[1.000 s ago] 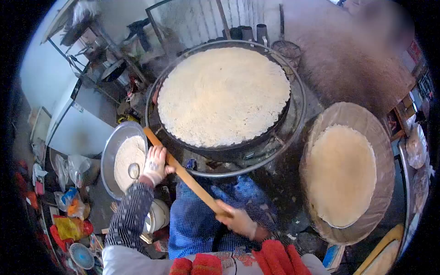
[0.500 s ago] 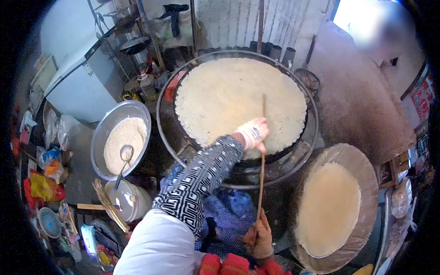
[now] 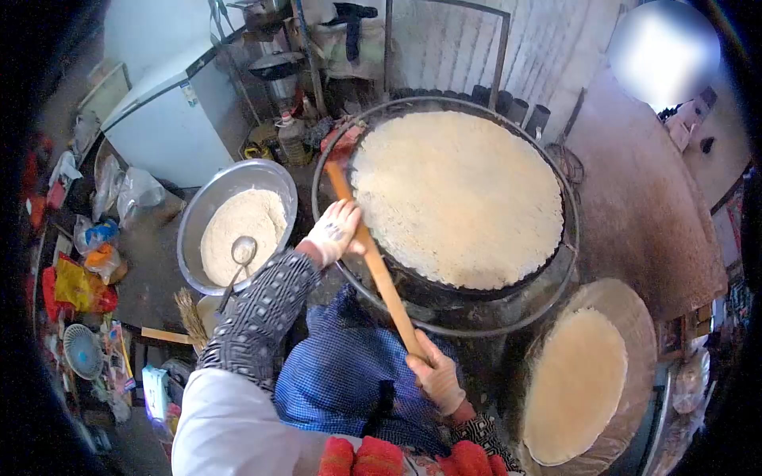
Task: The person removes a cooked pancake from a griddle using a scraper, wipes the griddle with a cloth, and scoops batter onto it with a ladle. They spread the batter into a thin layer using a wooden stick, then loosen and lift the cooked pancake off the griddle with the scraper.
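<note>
A long flat wooden strip (image 3: 384, 282) slants across the left side of the round griddle's rim (image 3: 468, 330). Around its upper middle is my left hand (image 3: 337, 230), in a whitish glove, the fingers laid over the wood. My right hand (image 3: 439, 377), also gloved, grips the lower end close to my blue checked apron (image 3: 337, 373). On the griddle a wide, thin pancake (image 3: 468, 198) covers nearly the whole surface. Left of the griddle stands a metal basin (image 3: 187, 238) of pale batter (image 3: 226, 242), with a ladle (image 3: 244, 251) resting in it.
At the lower right a finished-looking pancake (image 3: 575, 381) lies on a plastic-covered round tray (image 3: 627, 317). A brown board (image 3: 635, 182) stands beyond it. A white freezer (image 3: 171, 135), an oil bottle (image 3: 291, 141) and a straw brush (image 3: 190, 317) are at the left.
My left hand has moved left from over the pancake to the griddle's left rim, swinging the wooden strip with it. The strip's flat face now shows. The view has shifted left.
</note>
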{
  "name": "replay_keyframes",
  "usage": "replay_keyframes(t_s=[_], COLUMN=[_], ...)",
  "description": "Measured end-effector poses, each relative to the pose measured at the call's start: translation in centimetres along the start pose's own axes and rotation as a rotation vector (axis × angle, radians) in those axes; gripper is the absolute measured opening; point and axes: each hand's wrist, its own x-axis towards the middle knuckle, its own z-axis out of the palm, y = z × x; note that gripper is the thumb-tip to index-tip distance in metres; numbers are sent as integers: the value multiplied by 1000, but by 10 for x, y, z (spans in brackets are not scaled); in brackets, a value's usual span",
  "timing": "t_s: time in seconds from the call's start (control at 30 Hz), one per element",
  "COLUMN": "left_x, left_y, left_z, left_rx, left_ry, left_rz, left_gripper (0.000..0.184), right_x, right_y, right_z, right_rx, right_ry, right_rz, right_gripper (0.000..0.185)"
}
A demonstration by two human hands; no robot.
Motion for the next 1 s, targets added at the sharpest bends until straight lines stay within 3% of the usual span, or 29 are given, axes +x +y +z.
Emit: replay_keyframes(t_s=[0.03,0.07,0.1,0.2,0.23,0.3,0.4,0.5,0.57,0.63,0.67,0.7,0.77,0.83,0.87,0.9,0.93,1.0], left_x=[-21,-42,-59,-88,-88,-79,-83,-81,-90,-95,-109,-124,-152,-152,-137,-122,-108,-48], left_y=[-3,-3,-3,9,21,34,68,122,160,203,212,218,215,204,197,193,188,189], left_z=[-7,-5,-3,18,26,26,30,25,56,40,54,67,19,-31,-50,-51,-52,-59], left_rx=[-61,-17,24,58,33,28,78,48,-58,-284,-532,-776,-511,-570,-508,-399,-290,-275], left_ry=[29,93,153,-93,-3,-180,-229,-268,40,200,58,-93,59,51,-158,-35,83,121], left_rz=[-15,-54,-91,89,80,95,56,-43,-67,-48,11,74,552,406,211,183,141,260], left_gripper=[91,88,84,64,52,42,45,44,43,38,39,40,43,39,46,55,64,73], right_x=[-1,-2,-2,4,8,29,26,28,38,52,57,49,16,-26,-48,-71,-89,-135], right_y=[-1,14,24,31,30,24,-13,6,22,18,16,7,-5,5,11,18,44,60], right_z=[4,4,4,1,0,1,12,15,20,30,34,35,17,-6,-17,-28,-36,-46], right_rx=[-142,-152,-102,-51,-46,-83,-57,13,30,-38,-69,-40,-93,-71,-92,-112,-208,56], right_ry=[9,39,102,227,259,197,91,183,194,125,96,56,95,111,129,146,202,280], right_rz=[17,-226,-263,-219,-180,-194,-188,-252,-243,-323,-415,-334,-365,-250,-235,-219,-476,-177], right_gripper=[50,52,53,53,53,53,54,55,55,55,54,54,53,54,54,54,53,53])
